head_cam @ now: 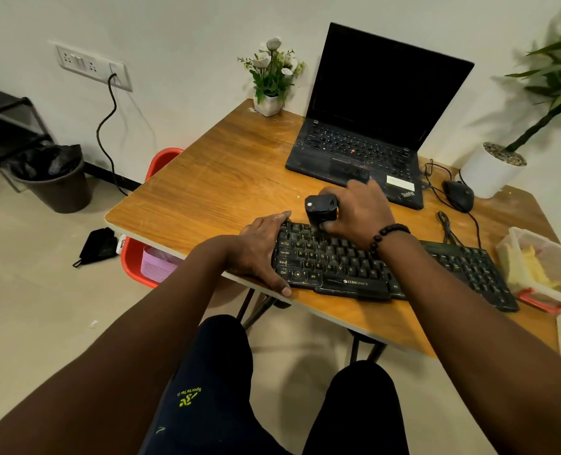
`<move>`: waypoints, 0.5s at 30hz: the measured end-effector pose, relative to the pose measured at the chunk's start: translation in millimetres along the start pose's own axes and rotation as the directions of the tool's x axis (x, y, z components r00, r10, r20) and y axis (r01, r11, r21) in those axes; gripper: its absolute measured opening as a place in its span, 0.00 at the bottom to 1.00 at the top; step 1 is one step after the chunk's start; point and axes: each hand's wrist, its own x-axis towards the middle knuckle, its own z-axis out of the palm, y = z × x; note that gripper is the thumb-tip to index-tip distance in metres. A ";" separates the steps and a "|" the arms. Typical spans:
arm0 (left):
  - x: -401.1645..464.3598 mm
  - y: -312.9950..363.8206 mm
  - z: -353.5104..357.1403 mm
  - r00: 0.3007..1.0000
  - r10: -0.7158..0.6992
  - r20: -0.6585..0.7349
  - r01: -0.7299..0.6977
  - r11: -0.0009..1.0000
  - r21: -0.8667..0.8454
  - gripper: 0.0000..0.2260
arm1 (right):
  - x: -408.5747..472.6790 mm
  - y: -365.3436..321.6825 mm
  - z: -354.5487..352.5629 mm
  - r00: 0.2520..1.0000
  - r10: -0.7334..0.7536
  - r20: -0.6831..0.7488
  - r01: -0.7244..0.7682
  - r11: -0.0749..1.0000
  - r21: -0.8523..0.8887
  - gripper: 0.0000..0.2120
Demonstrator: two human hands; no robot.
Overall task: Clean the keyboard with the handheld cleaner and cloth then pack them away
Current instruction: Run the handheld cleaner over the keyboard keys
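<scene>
A black keyboard (354, 264) with yellow lettering lies along the near edge of the wooden table (213, 185). My left hand (259, 251) grips the keyboard's left end, fingers over the top corner and thumb at the front edge. My right hand (357, 208) holds a small black handheld cleaner (320, 210) upright, its lower end down on the keyboard's upper-left keys. A clear plastic box (541, 267) at the table's right edge holds yellow material that may be the cloth.
An open black laptop (364, 139) stands behind the keyboard, with a black mouse (458, 194) and cables to its right. A small flower pot (269, 103) sits at the far corner and a white planter (489, 169) at the right. A red chair (134, 257) and a bin (57, 182) stand to the left.
</scene>
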 end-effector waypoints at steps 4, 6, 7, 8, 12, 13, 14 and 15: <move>-0.4 1.1 0.1 1.000 0.002 -0.004 -0.002 1.000 0.010 0.67 | -2.2 -7.0 1.6 0.985 -0.088 0.151 0.036 0.948 0.318 0.18; -0.1 0.9 -0.1 1.000 0.003 -0.004 -0.003 1.000 0.004 0.67 | -0.9 -8.0 3.0 0.995 -0.034 0.092 0.022 0.991 0.135 0.20; 0.2 1.1 0.1 1.000 0.004 -0.007 -0.004 1.000 0.004 0.67 | 1.3 -7.3 2.3 0.999 -0.011 0.036 0.010 0.999 0.050 0.21; -0.2 1.7 -0.1 1.000 0.003 -0.007 -0.003 1.000 0.007 0.67 | 3.3 -7.3 1.9 1.000 0.000 0.009 -0.001 0.999 0.041 0.20; -0.7 3.8 -0.6 1.000 0.005 -0.016 -0.004 1.000 0.024 0.66 | 1.8 -11.0 5.6 0.994 -0.057 0.091 0.030 0.959 0.281 0.19; -1.0 3.7 -0.7 1.000 0.004 -0.013 -0.004 1.000 0.018 0.66 | 0.8 -11.7 7.4 0.995 -0.054 0.082 0.035 0.976 0.216 0.19; -0.7 2.9 -0.7 1.000 0.001 -0.010 -0.001 1.000 0.006 0.66 | 0.6 -11.5 7.3 0.998 -0.034 0.047 0.029 0.992 0.119 0.20; 0.0 2.1 -0.7 1.000 -0.003 -0.008 0.003 1.000 -0.003 0.67 | 2.5 -10.1 7.4 1.000 -0.019 0.005 0.019 0.999 0.039 0.21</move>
